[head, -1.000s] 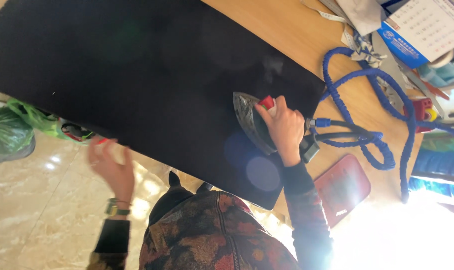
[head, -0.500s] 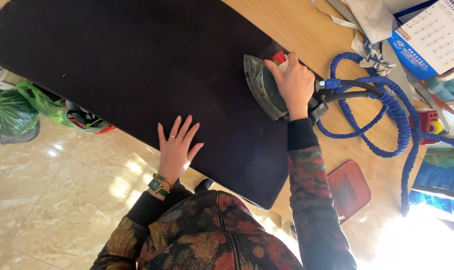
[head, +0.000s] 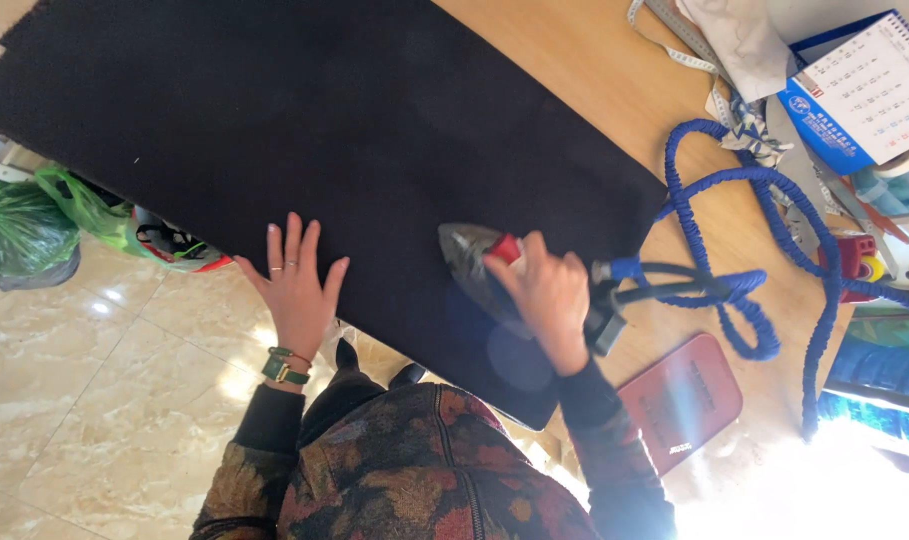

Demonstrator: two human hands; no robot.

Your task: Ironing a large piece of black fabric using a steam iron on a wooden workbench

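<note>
**Two hands at work on the black cloth**

Right hand [head: 546,290] clenches the steam iron [head: 484,268], its soleplate down on the black fabric [head: 324,130] near the front edge. Left hand [head: 296,285] lies flat, fingers spread, pinning that edge. Most cloth beyond the iron looks smooth; the wooden surface [head: 594,70] carries it.

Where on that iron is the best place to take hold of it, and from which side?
Probably by the handle on top, coming down from above. The iron lies soleplate-down on the black cloth, so only its top is free, and the blue hose leaves its rear. The right hand is wrapped over that handle; the left hand lies flat on the cloth.
</note>
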